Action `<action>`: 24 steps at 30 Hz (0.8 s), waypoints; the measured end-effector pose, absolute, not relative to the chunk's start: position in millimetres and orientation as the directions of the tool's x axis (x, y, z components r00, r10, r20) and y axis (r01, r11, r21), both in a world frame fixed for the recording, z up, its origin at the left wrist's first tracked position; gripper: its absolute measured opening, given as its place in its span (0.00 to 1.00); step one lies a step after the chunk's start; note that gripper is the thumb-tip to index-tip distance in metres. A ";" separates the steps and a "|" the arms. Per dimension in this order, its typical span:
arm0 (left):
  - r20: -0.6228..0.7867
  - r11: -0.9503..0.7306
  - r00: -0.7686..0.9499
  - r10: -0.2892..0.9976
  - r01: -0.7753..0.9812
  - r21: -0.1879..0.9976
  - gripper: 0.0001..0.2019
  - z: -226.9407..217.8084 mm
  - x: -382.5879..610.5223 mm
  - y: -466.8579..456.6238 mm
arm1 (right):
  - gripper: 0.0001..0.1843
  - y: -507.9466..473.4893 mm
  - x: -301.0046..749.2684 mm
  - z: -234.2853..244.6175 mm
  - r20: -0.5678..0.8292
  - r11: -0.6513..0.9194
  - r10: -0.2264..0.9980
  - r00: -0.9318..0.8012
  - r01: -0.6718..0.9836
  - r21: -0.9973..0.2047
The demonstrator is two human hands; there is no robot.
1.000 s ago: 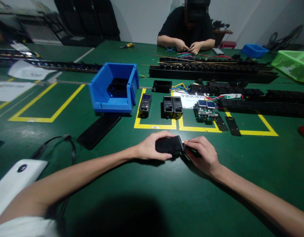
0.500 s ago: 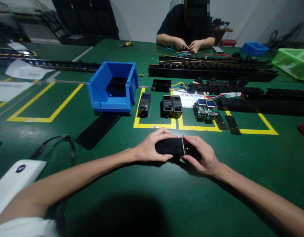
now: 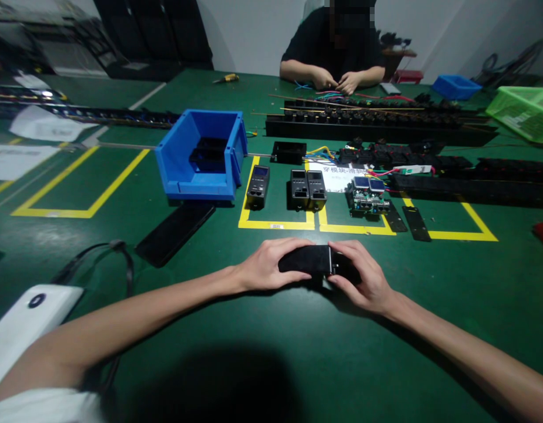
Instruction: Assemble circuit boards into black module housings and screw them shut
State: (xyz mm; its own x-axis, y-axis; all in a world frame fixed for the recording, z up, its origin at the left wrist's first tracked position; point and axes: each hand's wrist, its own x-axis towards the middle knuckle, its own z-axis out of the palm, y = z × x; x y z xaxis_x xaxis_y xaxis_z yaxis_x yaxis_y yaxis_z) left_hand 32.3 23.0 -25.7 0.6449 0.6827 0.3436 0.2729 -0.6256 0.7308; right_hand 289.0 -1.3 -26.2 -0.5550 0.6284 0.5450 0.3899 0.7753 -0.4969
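A black rectangular module (image 3: 307, 259) lies on the green table just in front of me, and both hands hold it. My left hand (image 3: 265, 265) wraps its left end with the fingers curled over the top. My right hand (image 3: 364, 276) grips its right end, where a small dark part (image 3: 345, 272) meets the casing; what that part is I cannot make out. Beyond them, similar black modules (image 3: 258, 187) (image 3: 307, 189) with small screens stand inside a yellow-taped square (image 3: 275, 224).
A blue bin (image 3: 201, 155) holding black parts stands at the left centre, with a flat black plate (image 3: 174, 231) before it. A bare circuit module (image 3: 367, 197), black plates (image 3: 415, 224), long black power strips (image 3: 377, 129) and a green basket (image 3: 525, 111) lie further off. A person works at the far side.
The black module has turned slightly and risen a little between my hands. My right hand has closed in on its right end.
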 end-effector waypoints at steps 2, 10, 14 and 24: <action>0.342 -0.634 0.652 0.677 0.280 0.721 0.27 -25.4 32.4 22.7 | 0.33 -1.5 289.2 -27.8 0.550 0.782 0.621 -0.558 0.395 -0.481; 0.318 -0.624 0.666 0.674 0.284 0.728 0.25 -22.5 32.9 21.7 | 0.37 -1.3 289.9 -29.8 0.570 0.804 0.594 -0.567 0.409 -0.431; 0.301 -0.604 0.683 0.665 0.255 0.755 0.26 -21.6 31.7 21.9 | 0.38 -1.0 290.5 -29.4 0.583 0.812 0.581 -0.568 0.361 -0.458; 0.223 -0.575 0.689 0.689 0.333 0.747 0.27 -24.4 35.0 21.2 | 0.34 -2.5 290.8 -34.5 0.633 0.837 0.547 -0.548 0.324 -0.442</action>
